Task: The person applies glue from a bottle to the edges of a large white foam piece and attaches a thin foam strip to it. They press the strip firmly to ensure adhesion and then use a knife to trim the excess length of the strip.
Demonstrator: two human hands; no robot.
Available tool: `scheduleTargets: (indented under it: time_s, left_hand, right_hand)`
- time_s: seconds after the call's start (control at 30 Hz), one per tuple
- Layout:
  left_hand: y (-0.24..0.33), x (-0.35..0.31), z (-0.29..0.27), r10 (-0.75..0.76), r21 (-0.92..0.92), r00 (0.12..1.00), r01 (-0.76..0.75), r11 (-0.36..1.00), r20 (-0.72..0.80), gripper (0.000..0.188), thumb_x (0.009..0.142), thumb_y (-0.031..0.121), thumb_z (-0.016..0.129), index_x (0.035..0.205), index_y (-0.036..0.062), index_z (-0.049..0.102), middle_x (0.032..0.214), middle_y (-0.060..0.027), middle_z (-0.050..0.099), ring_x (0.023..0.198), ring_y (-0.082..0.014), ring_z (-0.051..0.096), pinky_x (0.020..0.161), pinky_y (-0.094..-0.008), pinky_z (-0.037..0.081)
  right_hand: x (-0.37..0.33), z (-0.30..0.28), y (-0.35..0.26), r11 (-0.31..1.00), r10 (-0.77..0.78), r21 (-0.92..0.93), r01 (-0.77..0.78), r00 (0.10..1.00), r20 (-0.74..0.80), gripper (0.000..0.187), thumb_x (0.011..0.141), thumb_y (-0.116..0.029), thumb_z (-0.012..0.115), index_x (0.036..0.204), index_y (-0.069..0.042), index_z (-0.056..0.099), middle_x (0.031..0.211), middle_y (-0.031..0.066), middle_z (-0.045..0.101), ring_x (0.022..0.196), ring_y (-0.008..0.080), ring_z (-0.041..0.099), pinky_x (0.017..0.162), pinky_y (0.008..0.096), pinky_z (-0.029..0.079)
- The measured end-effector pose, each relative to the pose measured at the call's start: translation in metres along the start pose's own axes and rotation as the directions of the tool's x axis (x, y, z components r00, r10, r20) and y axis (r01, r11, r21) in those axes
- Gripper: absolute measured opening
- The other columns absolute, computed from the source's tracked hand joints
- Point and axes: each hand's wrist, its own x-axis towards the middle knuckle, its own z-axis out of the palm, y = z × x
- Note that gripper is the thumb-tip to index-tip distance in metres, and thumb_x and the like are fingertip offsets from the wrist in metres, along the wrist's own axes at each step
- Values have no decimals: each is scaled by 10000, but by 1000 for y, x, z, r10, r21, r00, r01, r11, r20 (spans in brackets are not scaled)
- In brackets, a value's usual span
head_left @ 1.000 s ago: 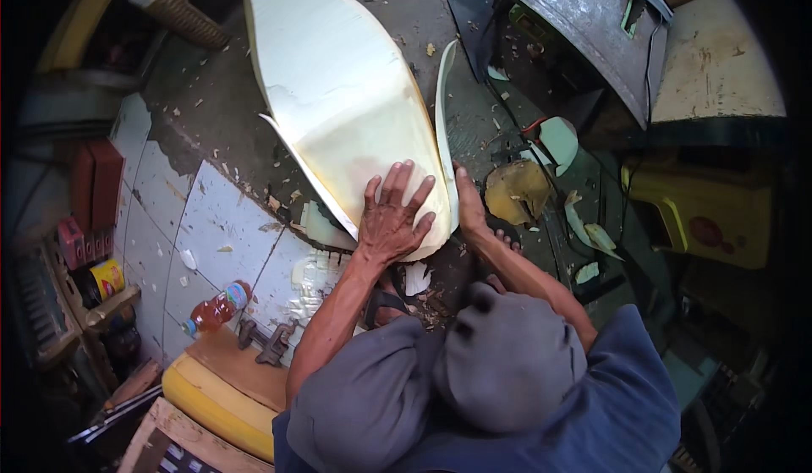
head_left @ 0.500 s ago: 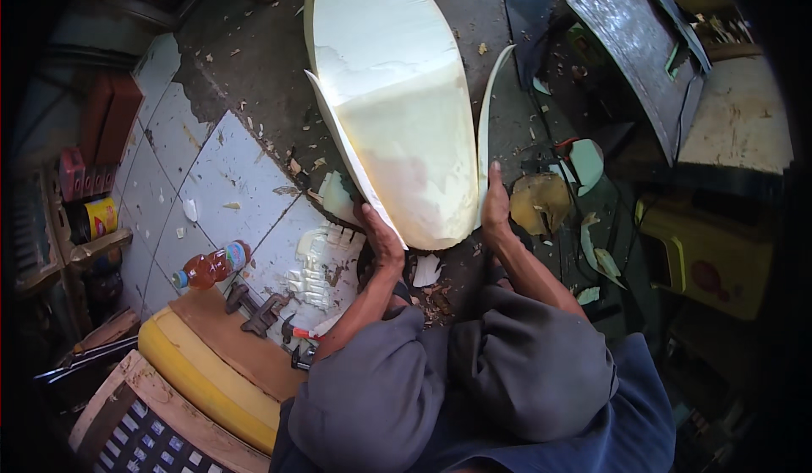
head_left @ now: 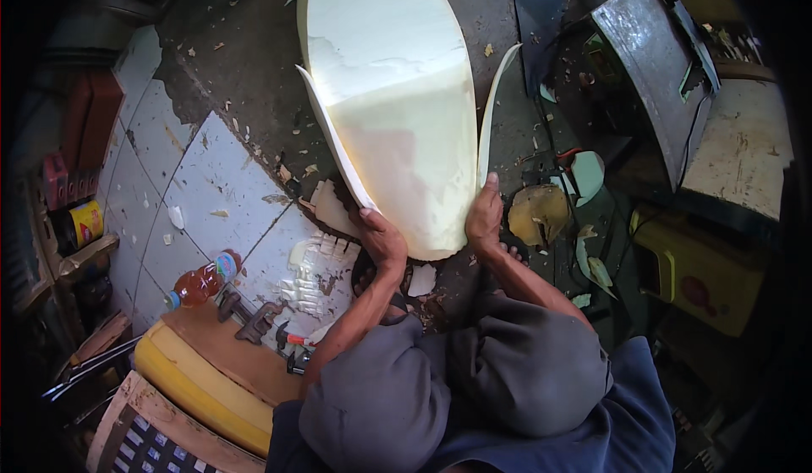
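A long, rounded, cream foam pad (head_left: 402,151) lies on the dark grey floor (head_left: 241,79), the left hand (head_left: 382,240) and right hand (head_left: 485,221) cupped against thin, curved, pale strips (head_left: 487,122) along its near sides; whether the fingers close beneath, I cannot tell. It looks light and springy, the strips tearable, its thick near edges safest to hold.

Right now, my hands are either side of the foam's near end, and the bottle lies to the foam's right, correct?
Not quite: the head view shows the bottle lying left of the foam. Your left hand and right hand do flank its near end.
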Motion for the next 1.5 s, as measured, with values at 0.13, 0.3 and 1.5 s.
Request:
scheduleTargets:
  time_s: [0.13, 0.3, 1.5]
  left_hand:
    - [-3, 9, -11, 48, -108, 994, -37, 993, 100, 566, 1101, 405, 277, 1410, -55, 390, 1303, -300, 531, 1161, -416, 573, 987, -482, 467]
    - [5, 20, -36, -255, -305, 922, 342, 889, 291, 580, 1095, 453, 305, 1431, 6, 459, 1353, -191, 573, 1219, -321, 582, 1044, -411, 464]
    - [254, -86, -83, 756, -615, -9, -589, 525, 654, 308, 780, 112, 838, 972, 58, 603, 1159, -170, 638, 1162, -355, 636, 1107, -598, 420]
  right_hand:
    - [6, -16, -4, 999, 21, 30, -26, 985, 170, 811, 1091, -583, 226, 1275, 102, 620, 1246, 289, 656, 1161, 381, 619, 1035, 434, 438]
    - [28, -24, -22, 771, 141, 519, -370, 893, 427, 775, 1084, -589, 299, 1404, 69, 554, 1360, 229, 625, 1234, 304, 599, 1109, 384, 408]
    - [-83, -77, -83, 645, -686, 590, 486, 708, 166, 693, 883, -288, 725, 1473, 0, 502, 1222, 219, 666, 1089, 328, 675, 949, 420, 544]
